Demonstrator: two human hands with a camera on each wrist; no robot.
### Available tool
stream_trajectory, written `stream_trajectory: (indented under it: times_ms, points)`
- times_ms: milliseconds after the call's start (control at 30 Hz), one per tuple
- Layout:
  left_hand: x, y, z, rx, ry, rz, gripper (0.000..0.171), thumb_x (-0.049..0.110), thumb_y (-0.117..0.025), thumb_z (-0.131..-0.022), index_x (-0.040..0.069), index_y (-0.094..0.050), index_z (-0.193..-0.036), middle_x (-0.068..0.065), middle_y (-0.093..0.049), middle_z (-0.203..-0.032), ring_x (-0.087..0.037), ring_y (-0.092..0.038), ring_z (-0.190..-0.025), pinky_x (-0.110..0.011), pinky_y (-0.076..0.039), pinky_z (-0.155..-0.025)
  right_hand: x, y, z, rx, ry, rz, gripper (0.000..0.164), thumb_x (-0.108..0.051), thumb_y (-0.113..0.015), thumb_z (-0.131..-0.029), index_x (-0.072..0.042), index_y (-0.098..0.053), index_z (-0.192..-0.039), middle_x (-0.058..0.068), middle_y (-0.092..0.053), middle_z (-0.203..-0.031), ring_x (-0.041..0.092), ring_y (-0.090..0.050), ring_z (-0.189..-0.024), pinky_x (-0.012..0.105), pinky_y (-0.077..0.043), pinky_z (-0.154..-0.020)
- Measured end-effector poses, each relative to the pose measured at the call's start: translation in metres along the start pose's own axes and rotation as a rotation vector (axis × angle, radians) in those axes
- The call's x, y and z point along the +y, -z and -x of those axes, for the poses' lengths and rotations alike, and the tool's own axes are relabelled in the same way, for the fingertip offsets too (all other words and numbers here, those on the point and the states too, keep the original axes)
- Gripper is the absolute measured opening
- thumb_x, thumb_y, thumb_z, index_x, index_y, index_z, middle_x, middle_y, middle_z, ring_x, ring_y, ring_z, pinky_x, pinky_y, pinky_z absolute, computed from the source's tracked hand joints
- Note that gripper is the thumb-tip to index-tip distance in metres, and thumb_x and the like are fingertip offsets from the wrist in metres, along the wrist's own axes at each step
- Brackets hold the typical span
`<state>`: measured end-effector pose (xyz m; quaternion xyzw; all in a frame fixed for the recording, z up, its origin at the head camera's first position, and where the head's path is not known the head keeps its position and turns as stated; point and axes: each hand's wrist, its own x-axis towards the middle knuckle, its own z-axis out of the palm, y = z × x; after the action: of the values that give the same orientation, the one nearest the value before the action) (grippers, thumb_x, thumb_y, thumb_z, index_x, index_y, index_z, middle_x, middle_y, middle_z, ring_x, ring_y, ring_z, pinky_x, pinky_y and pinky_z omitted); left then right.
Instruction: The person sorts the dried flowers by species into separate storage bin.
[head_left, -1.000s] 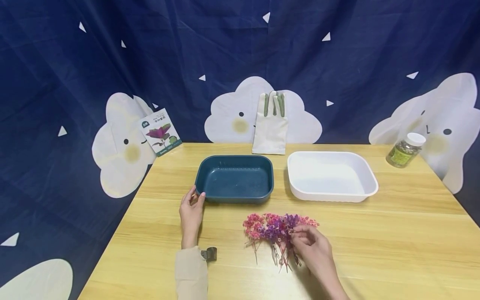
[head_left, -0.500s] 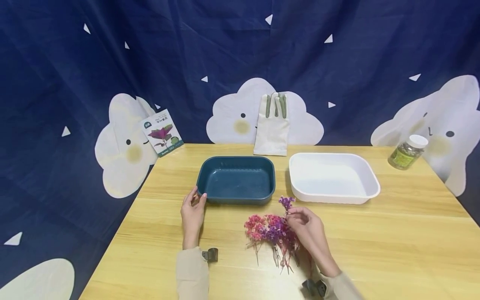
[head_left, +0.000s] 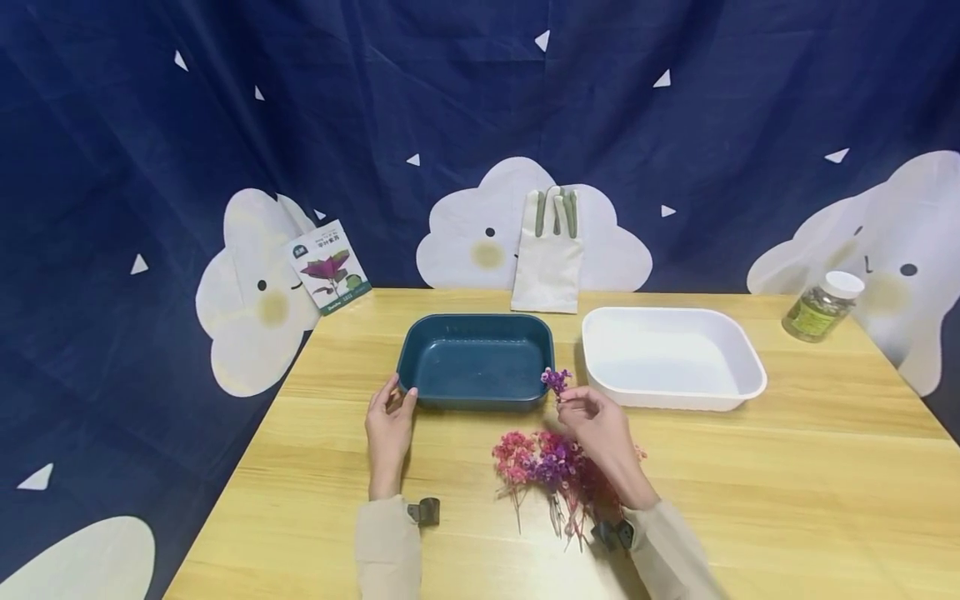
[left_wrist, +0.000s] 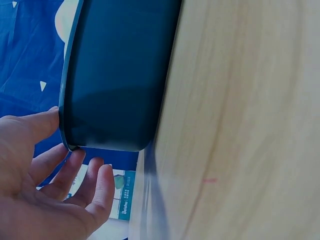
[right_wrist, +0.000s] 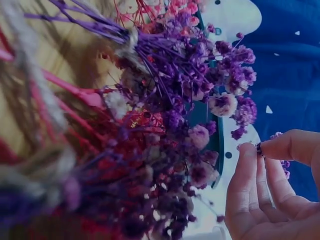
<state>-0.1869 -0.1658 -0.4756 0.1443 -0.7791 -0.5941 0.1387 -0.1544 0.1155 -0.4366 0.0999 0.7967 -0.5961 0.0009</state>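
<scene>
My left hand holds the near left corner of a dark teal plastic tray. In the left wrist view the thumb lies on the tray's rim and a fingertip is at its corner; the other fingers are loosely curled. Between thumb and fingertips my right hand pinches a small purple flower sprig, raised beside the tray's near right corner. Below that hand, a row of pink and purple dried flower bunches lies on the table, partly hidden by the wrist. Several bunches are tied with twine.
A white tray stands right of the teal one. A pair of white and green gloves leans on the back curtain. A picture packet is at the back left, a lidded jar at the back right.
My right hand has lifted a purple sprig off the flower bunches and carried it forward and left to the teal tray. My left hand stays at the tray's corner.
</scene>
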Motion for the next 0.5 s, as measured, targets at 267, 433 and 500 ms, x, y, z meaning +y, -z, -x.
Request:
stream_trajectory:
  times_ms: [267, 433, 500]
  points:
    - [-0.001, 0.0, -0.001, -0.008, 0.002, 0.007, 0.05, 0.015, -0.063, -0.095, 0.004, -0.049, -0.142, -0.019, -0.05, -0.136, -0.036, -0.055, -0.124, -0.044, -0.048, -0.103, -0.006, -0.009, -0.014, -0.039, 0.018, -0.023, 0.025, -0.001, -0.063, -0.083, 0.0, -0.066, -0.108, 0.018, -0.069, -0.102, 0.017, -0.065, -0.084, 0.025, -0.055, -0.075]
    - [-0.002, 0.001, -0.001, -0.008, -0.005, 0.009, 0.049, 0.014, -0.063, -0.095, 0.003, -0.049, -0.141, -0.021, -0.05, -0.136, -0.037, -0.054, -0.124, -0.045, -0.048, -0.103, -0.01, -0.014, -0.024, -0.091, 0.027, -0.044, 0.025, -0.002, -0.061, -0.086, 0.001, -0.064, -0.11, 0.018, -0.067, -0.102, 0.033, -0.066, -0.09, 0.038, -0.059, -0.08]
    - [-0.002, 0.001, 0.0, -0.011, -0.003, 0.013, 0.049, 0.014, -0.063, -0.095, 0.003, -0.049, -0.141, -0.021, -0.05, -0.136, -0.038, -0.054, -0.124, -0.045, -0.047, -0.104, -0.01, -0.016, -0.028, -0.105, 0.033, -0.037, 0.024, -0.001, -0.061, -0.086, 0.002, -0.064, -0.11, 0.017, -0.068, -0.1, 0.033, -0.065, -0.088, 0.036, -0.059, -0.077]
